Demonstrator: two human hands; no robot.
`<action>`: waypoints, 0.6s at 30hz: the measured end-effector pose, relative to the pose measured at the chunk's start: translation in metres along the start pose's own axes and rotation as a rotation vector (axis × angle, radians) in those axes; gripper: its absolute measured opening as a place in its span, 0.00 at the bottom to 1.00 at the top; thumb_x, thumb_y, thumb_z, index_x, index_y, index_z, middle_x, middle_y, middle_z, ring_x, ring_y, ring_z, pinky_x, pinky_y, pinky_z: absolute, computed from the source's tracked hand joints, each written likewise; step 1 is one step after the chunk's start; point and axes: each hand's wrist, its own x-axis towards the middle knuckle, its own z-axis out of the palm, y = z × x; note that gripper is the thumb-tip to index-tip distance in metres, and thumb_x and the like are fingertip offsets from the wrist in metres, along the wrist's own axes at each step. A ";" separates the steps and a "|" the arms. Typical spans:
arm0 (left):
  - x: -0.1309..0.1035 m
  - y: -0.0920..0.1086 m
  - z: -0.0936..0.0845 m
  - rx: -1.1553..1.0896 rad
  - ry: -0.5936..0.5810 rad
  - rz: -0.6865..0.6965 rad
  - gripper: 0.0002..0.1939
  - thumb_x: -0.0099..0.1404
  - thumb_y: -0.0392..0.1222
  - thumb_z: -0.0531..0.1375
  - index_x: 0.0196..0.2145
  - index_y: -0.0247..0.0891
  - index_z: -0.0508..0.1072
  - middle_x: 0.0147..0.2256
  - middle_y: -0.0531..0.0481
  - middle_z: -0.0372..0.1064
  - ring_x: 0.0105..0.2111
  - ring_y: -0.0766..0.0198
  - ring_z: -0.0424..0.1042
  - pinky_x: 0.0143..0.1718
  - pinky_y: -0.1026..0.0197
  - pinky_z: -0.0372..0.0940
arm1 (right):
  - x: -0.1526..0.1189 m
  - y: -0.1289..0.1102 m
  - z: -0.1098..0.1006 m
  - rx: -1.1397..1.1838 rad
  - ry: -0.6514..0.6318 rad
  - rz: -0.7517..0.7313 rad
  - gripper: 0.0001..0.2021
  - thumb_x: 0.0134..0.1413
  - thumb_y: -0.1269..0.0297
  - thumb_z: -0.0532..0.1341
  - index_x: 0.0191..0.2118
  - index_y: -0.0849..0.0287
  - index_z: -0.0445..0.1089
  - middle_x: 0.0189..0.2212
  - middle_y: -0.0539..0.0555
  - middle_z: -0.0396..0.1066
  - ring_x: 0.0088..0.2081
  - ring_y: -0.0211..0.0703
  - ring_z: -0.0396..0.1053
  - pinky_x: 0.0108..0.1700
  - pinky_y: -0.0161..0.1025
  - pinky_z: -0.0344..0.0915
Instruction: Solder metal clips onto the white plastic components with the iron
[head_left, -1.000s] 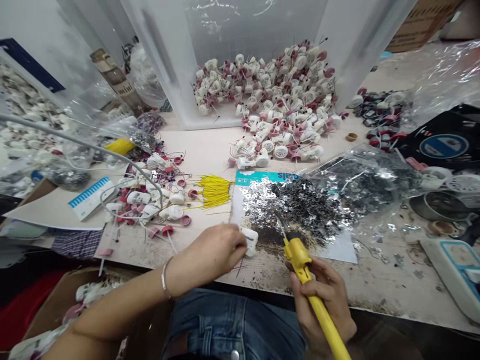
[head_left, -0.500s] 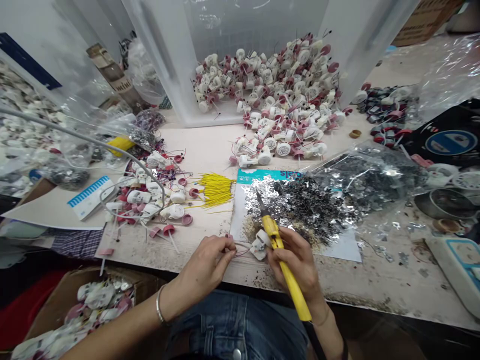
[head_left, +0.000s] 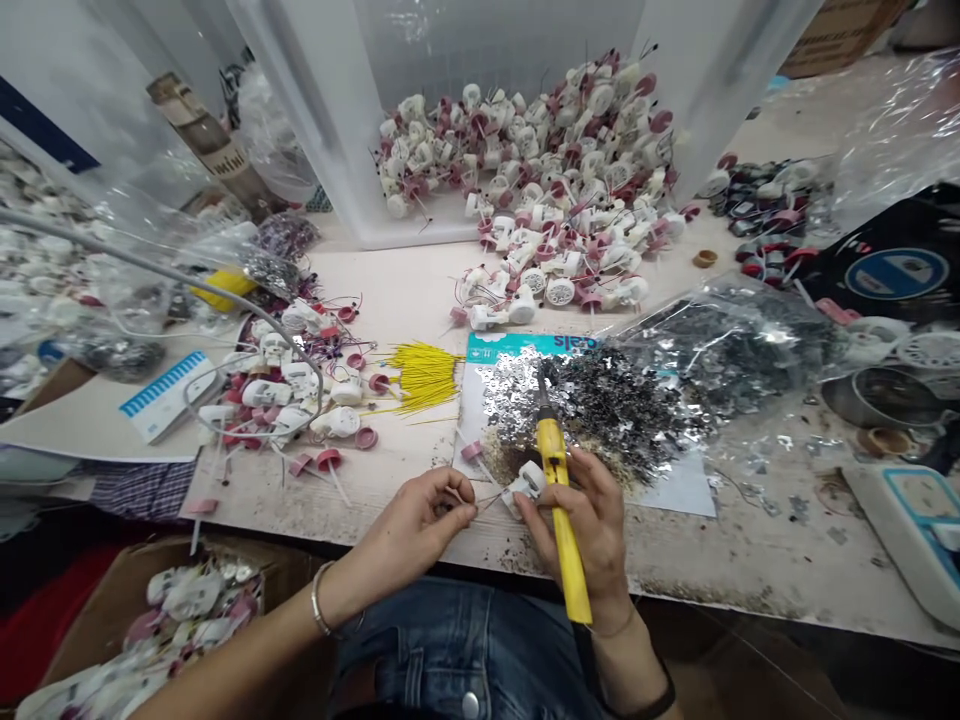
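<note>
My right hand (head_left: 581, 525) is wrapped round a yellow soldering iron (head_left: 564, 520), its dark tip pointing up over the metal pieces. Its thumb and fingers also hold a small white plastic housing (head_left: 527, 482). Thin wires (head_left: 489, 500) run from the housing towards my left hand (head_left: 435, 515), whose thumb and forefinger are pinched on their ends. Just above the wires, a pink cap (head_left: 472, 451) on a pale stem leans towards the housing; whether it is joined to it I cannot tell. Loose dark and silvery metal pieces (head_left: 611, 410) lie beyond both hands on a white sheet (head_left: 679, 492).
A bundle of yellow wires (head_left: 424, 377) lies left of the sheet. White housings with pink caps (head_left: 277, 392) are heaped further left, behind a grey cable (head_left: 247, 300). A clear bin (head_left: 315, 130) spills similar parts at the back. A cardboard box (head_left: 112, 600) stands below the table edge.
The soldering iron has swung more upright, its tip shifting right. The housing has turned in my right hand. The pink cap now shows beyond my left hand, above the wires.
</note>
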 end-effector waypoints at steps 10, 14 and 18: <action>-0.010 -0.005 0.003 0.451 0.023 0.309 0.12 0.66 0.32 0.53 0.45 0.40 0.71 0.43 0.46 0.72 0.44 0.59 0.70 0.47 0.55 0.65 | -0.005 0.000 -0.009 0.065 0.098 0.169 0.11 0.48 0.67 0.68 0.31 0.57 0.63 0.51 0.56 0.62 0.51 0.45 0.68 0.46 0.42 0.72; -0.018 0.000 0.007 0.614 0.090 0.488 0.18 0.63 0.41 0.61 0.50 0.38 0.67 0.47 0.41 0.71 0.48 0.53 0.68 0.50 0.49 0.62 | -0.011 -0.007 -0.014 0.103 0.183 0.333 0.13 0.46 0.65 0.69 0.29 0.57 0.61 0.48 0.56 0.65 0.53 0.46 0.67 0.46 0.43 0.71; -0.025 -0.002 0.017 0.695 0.159 0.678 0.32 0.58 0.55 0.65 0.54 0.36 0.62 0.50 0.37 0.69 0.50 0.50 0.67 0.52 0.48 0.59 | -0.012 -0.014 -0.015 0.150 0.300 0.474 0.14 0.44 0.65 0.70 0.28 0.58 0.61 0.47 0.56 0.65 0.52 0.46 0.67 0.45 0.41 0.70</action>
